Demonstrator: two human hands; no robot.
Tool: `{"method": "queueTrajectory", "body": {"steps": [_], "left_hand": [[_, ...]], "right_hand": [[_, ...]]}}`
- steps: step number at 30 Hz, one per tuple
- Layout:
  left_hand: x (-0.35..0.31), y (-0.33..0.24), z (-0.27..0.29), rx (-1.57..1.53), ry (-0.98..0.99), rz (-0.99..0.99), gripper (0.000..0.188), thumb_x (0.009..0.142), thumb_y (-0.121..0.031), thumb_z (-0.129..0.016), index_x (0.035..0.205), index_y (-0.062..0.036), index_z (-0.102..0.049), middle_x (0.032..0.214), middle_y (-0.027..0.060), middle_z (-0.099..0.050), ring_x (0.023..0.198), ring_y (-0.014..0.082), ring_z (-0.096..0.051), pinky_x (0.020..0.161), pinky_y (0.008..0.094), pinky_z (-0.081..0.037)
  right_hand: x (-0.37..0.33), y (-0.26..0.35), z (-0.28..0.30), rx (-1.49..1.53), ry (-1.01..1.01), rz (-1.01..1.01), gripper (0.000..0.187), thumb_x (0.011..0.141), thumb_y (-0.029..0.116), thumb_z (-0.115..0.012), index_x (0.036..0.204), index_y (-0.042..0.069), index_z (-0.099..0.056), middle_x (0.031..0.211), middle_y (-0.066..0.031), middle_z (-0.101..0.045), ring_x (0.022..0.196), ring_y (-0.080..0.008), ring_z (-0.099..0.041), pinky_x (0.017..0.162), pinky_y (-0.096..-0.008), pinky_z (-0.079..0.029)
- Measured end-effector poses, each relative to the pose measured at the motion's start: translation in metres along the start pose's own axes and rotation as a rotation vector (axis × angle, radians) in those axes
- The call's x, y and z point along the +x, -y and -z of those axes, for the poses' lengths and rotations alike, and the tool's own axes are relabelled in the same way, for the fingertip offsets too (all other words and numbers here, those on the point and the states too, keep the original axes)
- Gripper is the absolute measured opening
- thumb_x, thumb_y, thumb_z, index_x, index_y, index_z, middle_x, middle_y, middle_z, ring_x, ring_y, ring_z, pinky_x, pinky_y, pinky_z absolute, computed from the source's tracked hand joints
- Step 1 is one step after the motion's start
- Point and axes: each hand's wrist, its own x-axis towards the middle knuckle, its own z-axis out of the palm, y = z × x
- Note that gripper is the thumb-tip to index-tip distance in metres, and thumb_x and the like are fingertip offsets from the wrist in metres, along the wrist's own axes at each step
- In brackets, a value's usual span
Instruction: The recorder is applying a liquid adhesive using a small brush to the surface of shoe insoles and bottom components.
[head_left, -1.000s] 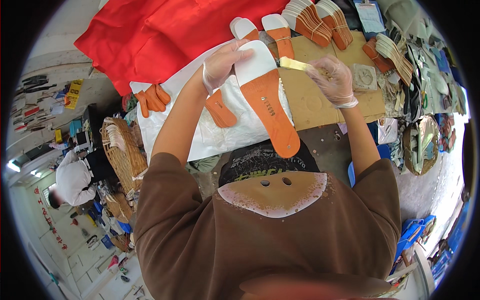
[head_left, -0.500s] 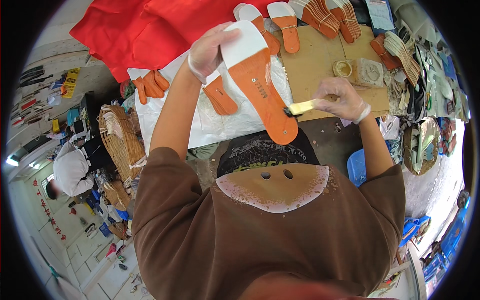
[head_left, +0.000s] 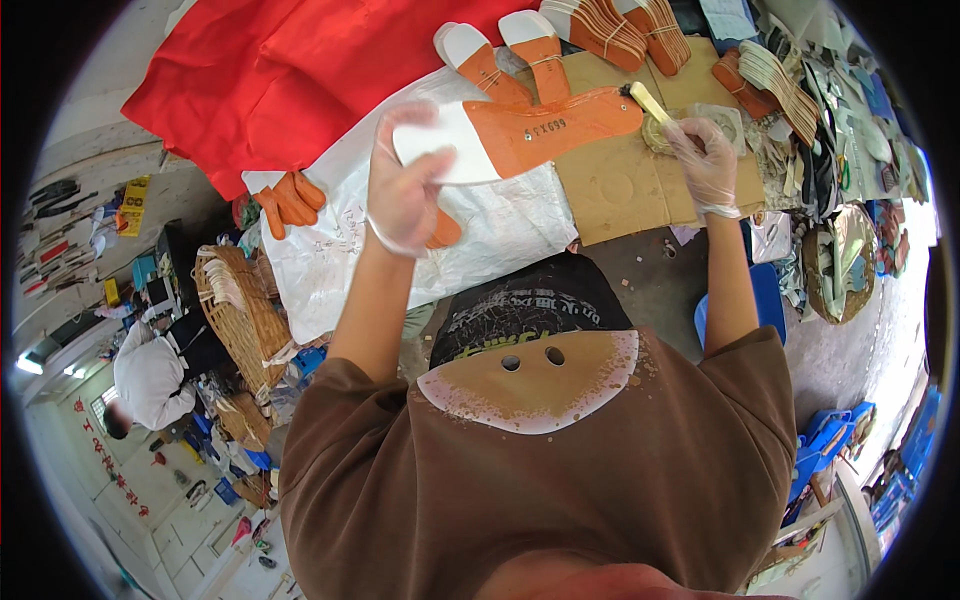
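My left hand (head_left: 405,185), in a clear thin glove and a little blurred, grips the white end of an orange insole (head_left: 560,130). The insole lies almost level, its orange end pointing right. My gloved right hand (head_left: 705,160) pinches a small brush (head_left: 650,103) with a pale yellow handle. Its dark bristles are close to the insole's orange tip; whether they touch it I cannot tell. Just behind the right-hand fingers stands a round, yellowish pot (head_left: 655,137), partly hidden. Another orange insole (head_left: 445,230) shows beneath my left hand.
White sheeting (head_left: 500,225) and brown cardboard (head_left: 625,195) cover the work surface. Tied bundles of insoles (head_left: 600,35) lie along the far side, beside red cloth (head_left: 300,75). At left are loose insoles (head_left: 290,200) and a wicker basket (head_left: 240,310). A person in white (head_left: 150,385) is farther left.
The insole has swung from pointing toward me to pointing right, with my left hand turning it. My right hand has moved up and slightly right, carrying the brush toward the pot.
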Motion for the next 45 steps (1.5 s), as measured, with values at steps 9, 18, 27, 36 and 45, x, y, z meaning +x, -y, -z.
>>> {"method": "queueTrajectory", "body": {"steps": [9,18,27,36,45], "left_hand": [[-0.043,0.02,-0.038,0.043,-0.134,-0.166,0.036,0.075,0.013,-0.058,0.099,-0.0102,-0.046,0.1,0.0012,-0.047,0.097,0.0112,-0.048,0.09,0.0265,-0.038],[-0.048,0.037,-0.05,0.208,-0.191,-0.353,0.034,0.076,0.012,-0.061,0.094,-0.0112,-0.043,0.101,0.0034,-0.047,0.098,0.0132,-0.048,0.091,0.0288,-0.038],[-0.031,0.052,-0.045,0.23,-0.336,-0.434,0.033,0.076,0.011,-0.061,0.093,-0.0104,-0.041,0.102,0.0039,-0.045,0.096,0.012,-0.044,0.089,0.0268,-0.036],[-0.016,0.033,-0.036,0.395,0.036,-0.647,0.052,0.07,0.007,-0.069,0.115,-0.009,-0.048,0.107,0.0049,-0.044,0.102,0.0199,-0.048,0.09,0.0369,-0.039],[0.053,0.006,0.007,1.446,0.221,-0.521,0.015,0.085,-0.022,-0.065,0.096,-0.0119,-0.067,0.102,0.009,-0.063,0.097,0.0218,-0.058,0.101,0.0388,-0.031]], "right_hand": [[-0.009,-0.01,-0.018,0.07,-0.292,0.025,0.015,0.079,0.011,-0.078,0.083,0.001,-0.067,0.077,-0.0053,-0.064,0.068,-0.0122,-0.057,0.064,-0.024,-0.046],[-0.037,0.037,-0.047,0.023,-0.28,0.131,0.014,0.076,0.008,-0.078,0.082,0.004,-0.067,0.068,-0.0065,-0.057,0.059,-0.0165,-0.052,0.056,-0.0276,-0.042],[-0.069,0.062,-0.077,0.082,0.003,0.167,0.015,0.078,0.015,-0.077,0.076,0.005,-0.067,0.066,-0.0059,-0.059,0.057,-0.0178,-0.055,0.053,-0.0291,-0.042],[-0.044,0.065,-0.052,0.916,0.225,-0.733,0.028,0.095,0.036,-0.059,0.099,0.009,-0.062,0.085,0.0002,-0.062,0.066,-0.0024,-0.049,0.05,-0.0151,-0.033],[-0.019,0.08,-0.05,0.748,0.342,-0.696,0.03,0.094,0.036,-0.06,0.104,0.008,-0.06,0.086,0.0024,-0.06,0.07,-0.0032,-0.05,0.056,-0.0155,-0.032]]}}
